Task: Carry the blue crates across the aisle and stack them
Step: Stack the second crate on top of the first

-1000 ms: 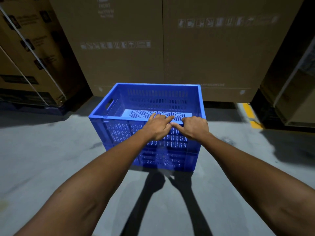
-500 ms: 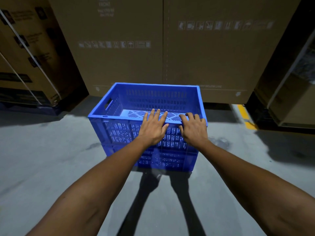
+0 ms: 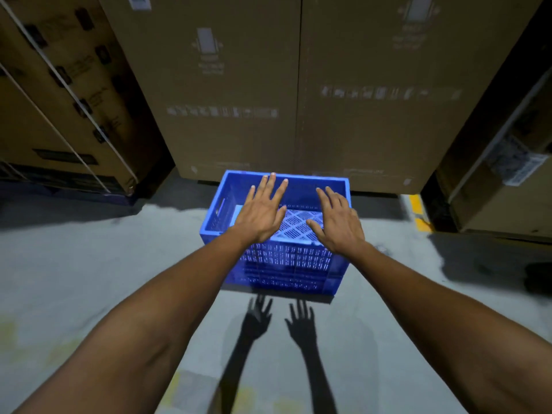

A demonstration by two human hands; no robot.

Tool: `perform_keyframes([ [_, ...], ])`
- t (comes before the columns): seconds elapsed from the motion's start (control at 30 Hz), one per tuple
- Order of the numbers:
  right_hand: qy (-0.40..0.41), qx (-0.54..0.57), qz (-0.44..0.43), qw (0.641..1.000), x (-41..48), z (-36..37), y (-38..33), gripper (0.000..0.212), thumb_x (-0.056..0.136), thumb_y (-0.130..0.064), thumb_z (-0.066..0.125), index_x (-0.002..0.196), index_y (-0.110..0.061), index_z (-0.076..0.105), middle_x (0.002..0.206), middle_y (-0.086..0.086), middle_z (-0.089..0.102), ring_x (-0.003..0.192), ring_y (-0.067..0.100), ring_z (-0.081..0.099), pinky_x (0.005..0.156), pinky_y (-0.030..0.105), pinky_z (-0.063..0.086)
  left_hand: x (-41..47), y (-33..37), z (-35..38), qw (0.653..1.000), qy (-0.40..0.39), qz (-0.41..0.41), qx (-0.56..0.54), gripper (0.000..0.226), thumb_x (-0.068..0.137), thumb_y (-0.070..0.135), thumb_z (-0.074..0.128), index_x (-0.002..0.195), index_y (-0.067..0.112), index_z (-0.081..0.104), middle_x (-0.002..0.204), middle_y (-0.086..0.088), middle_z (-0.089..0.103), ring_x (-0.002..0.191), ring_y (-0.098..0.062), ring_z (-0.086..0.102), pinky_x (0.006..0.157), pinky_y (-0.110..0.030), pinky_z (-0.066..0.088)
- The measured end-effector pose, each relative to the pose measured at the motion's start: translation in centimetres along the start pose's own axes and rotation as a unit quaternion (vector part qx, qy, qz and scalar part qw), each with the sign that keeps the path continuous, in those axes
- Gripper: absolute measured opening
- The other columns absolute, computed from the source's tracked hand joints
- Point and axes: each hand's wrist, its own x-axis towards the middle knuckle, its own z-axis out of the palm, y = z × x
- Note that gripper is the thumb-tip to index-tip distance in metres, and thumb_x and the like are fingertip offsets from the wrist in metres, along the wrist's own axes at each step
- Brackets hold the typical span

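At the far left, strapped cardboard cartons [image 3: 59, 94] stood on a dark pallet, and tall cardboard boxes [image 3: 298, 85] rose straight ahead. The blue crates [image 3: 283, 264] sat on the grey concrete floor [image 3: 89, 279] just in front of those tall boxes, apparently one nested on another, though blur made the seam between them hard to read. The left hand [image 3: 263, 213] was stretched out palm down over the left half of the open top, its grip released, all fingers [image 3: 270, 186] spread wide and holding nothing; whether the palm brushed the near rim could not be told. The right hand [image 3: 337, 222] hovered the same way over the right half, grip likewise slack, fingers splayed, thumb pointing inward over the pale lattice bottom [image 3: 294, 227] showing between the two hands. Both hands cast spread-finger shadows [image 3: 280, 321] on the floor just in front of the crates. To the right, a yellow floor marking [image 3: 418, 213] ran beside more cartons [image 3: 501, 180].
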Motion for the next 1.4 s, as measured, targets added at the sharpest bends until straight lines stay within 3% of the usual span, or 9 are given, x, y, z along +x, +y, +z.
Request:
perform_keyframes([
  [0.4,0.052,0.048,-0.048,0.996,-0.6,-37.5,-8.3,0.082,0.089,-0.048,0.057,0.154,-0.019,0.015,0.156,0.012,0.024,0.135,0.032,0.031,0.096,0.051,0.046,-1.8,9.5,-36.9,0.996,0.067,-0.044,0.031,0.067,0.098,0.049,0.03,0.155,0.024,0.003,0.163,-0.011,-0.001,0.15,-0.028,-0.002,0.12,-0.051,0.011],
  [0.57,0.1,0.078,-0.066,0.99,-3.2,-47.9,-9.9,0.086,0.086,-0.044,0.063,0.153,-0.018,0.016,0.155,0.013,0.024,0.134,0.032,0.032,0.098,0.052,0.045,-5.0,14.4,-47.3,0.993,0.095,-0.042,0.049,0.068,0.097,0.05,0.028,0.155,0.023,0.003,0.163,-0.011,-0.004,0.15,-0.026,-0.005,0.121,-0.049,0.009],
  [1.03,0.21,0.17,-0.119,0.955,-19.1,-58.9,-14.7,0.089,0.085,-0.037,0.067,0.154,-0.019,0.013,0.159,0.011,0.017,0.136,0.032,0.031,0.098,0.051,0.046,-21.3,25.2,-58.3,0.977,0.188,-0.065,0.072,0.068,0.097,0.049,0.029,0.155,0.023,0.004,0.163,-0.012,-0.005,0.15,-0.026,-0.006,0.121,-0.05,0.009],
  [1.4,0.178,0.232,-0.241,0.925,-37.2,-63.3,-22.2,0.088,0.086,-0.037,0.066,0.154,-0.018,0.013,0.157,0.012,0.02,0.135,0.032,0.032,0.104,0.047,0.043,-42.7,33.1,-62.7,0.963,0.188,-0.157,0.114,0.067,0.099,0.047,0.035,0.155,0.021,0.009,0.163,-0.013,-0.004,0.15,-0.028,-0.005,0.121,-0.05,0.007],
])
